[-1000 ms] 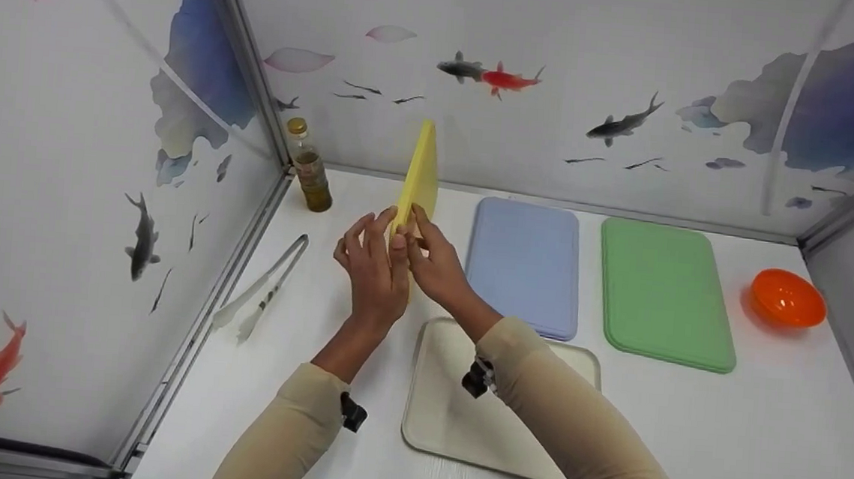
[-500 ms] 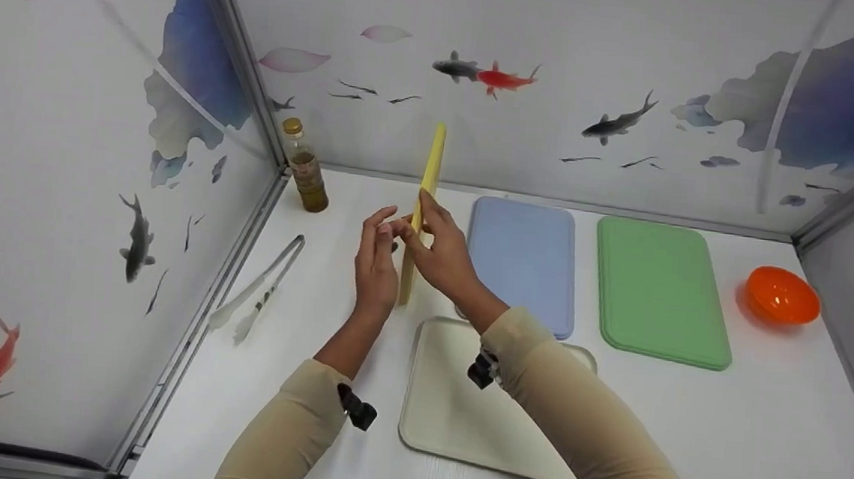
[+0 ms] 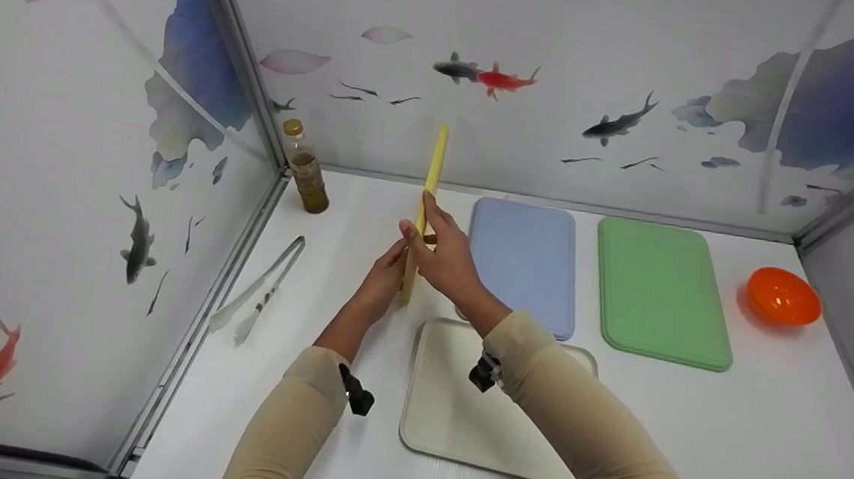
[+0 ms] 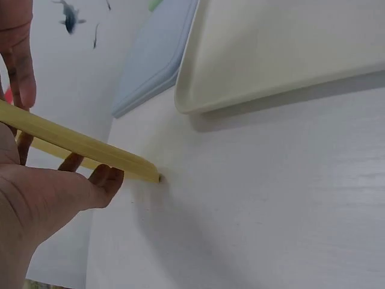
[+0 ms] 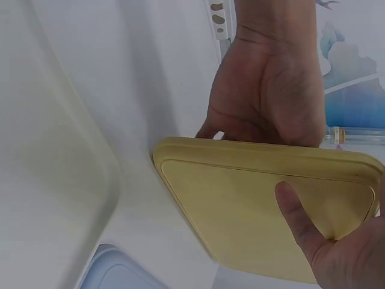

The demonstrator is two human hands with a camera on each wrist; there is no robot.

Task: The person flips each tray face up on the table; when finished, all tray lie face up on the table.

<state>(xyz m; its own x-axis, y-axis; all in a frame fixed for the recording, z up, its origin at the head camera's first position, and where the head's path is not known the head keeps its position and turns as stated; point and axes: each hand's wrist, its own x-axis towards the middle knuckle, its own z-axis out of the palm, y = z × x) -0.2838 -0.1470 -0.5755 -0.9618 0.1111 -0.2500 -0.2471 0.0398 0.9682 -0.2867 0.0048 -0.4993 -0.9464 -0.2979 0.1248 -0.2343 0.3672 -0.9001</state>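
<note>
In the head view a yellow cutting board [image 3: 436, 157] is held on edge, its narrow side toward me. My left hand [image 3: 381, 281] grips it low on the left side, several fingers passing behind it in the left wrist view. Higher up, my right hand [image 3: 449, 260] holds the same board, thumb on the left and fingers on the right. The board's grooved face [image 5: 240, 205] shows in the right wrist view, a finger of the right hand lying on it. Whether its lower corner touches the table cannot be told.
A cream tray [image 3: 444, 421] lies in front, partly under the right forearm. Blue [image 3: 523, 269] and green [image 3: 664, 294] cutting boards lie behind, with an orange bowl [image 3: 784, 297] at far right. Tongs [image 3: 262, 288] and an oil bottle [image 3: 307, 178] are at left.
The yellow board has turned more edge-on and shifted slightly right. My left hand, raised with extended fingers earlier, has come down and now grips the board. The right hand keeps its hold.
</note>
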